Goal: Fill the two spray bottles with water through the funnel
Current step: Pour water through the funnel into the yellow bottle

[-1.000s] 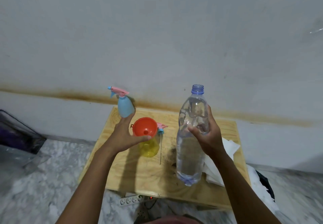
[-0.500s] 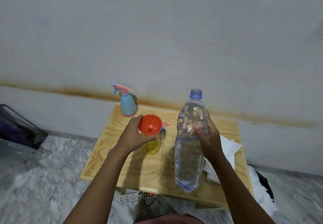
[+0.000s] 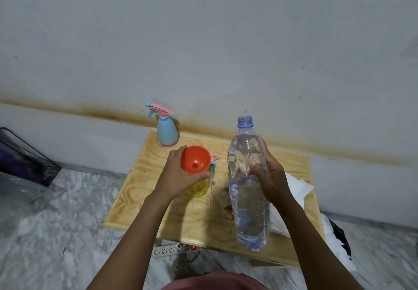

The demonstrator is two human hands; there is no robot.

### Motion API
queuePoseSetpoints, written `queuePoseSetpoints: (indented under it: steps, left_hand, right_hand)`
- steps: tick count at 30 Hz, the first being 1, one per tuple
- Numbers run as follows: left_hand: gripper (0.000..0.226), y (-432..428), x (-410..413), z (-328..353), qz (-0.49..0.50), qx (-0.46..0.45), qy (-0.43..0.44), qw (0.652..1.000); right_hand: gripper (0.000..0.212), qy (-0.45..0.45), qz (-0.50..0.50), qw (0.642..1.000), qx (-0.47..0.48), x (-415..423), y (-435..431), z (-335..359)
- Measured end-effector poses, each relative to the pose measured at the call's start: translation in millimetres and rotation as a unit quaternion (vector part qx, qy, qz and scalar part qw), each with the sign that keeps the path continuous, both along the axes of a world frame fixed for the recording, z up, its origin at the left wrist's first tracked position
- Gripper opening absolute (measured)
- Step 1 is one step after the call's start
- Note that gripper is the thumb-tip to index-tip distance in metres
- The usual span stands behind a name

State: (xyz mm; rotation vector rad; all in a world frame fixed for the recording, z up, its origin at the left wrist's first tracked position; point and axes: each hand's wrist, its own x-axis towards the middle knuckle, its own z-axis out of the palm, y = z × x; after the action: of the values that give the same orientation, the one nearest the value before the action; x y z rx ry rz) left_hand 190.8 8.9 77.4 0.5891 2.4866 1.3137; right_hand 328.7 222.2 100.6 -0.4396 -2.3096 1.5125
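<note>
Gripping the water bottle (image 3: pixel 248 217), right hand (image 3: pixel 273 181); cupping the orange funnel (image 3: pixel 194 158), left hand (image 3: pixel 174 176)

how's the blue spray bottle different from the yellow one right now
The opaque blue plastic spray bottle has its pink trigger head screwed on. The translucent yellow spray bottle is open, its detached trigger head lying beside it. The yellow one carries the orange plastic funnel, gripped by the left hand. The blue one stands untouched near the wooden table's back edge. Both stand upright on the table.
</note>
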Motion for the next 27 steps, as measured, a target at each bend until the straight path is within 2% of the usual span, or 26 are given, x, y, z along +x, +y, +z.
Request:
queuePoseSetpoints:
  steps: [4,8,18,27]
  left_hand:
    - [0.103,1,1,0,0.005,0.008,-0.003,1.0]
    - [0.106,1,2,-1,0.014,0.012,-0.013,1.0]
    - [0.106,0,1,-1,0.023,0.017,-0.018,0.999]
    - [0.102,0,1,-2,0.022,0.026,-0.019,0.999]
  right_hand:
    - [0.073,-0.029,0.04,0.999,0.005,-1,5,1]
    - [0.067,-0.066,0.088,0.994,0.008,-2,7,2]
    - [0.075,-0.133,0.157,0.978,0.016,-5,8,3]
    - [0.063,-0.166,0.181,0.969,0.017,-10,3,10]
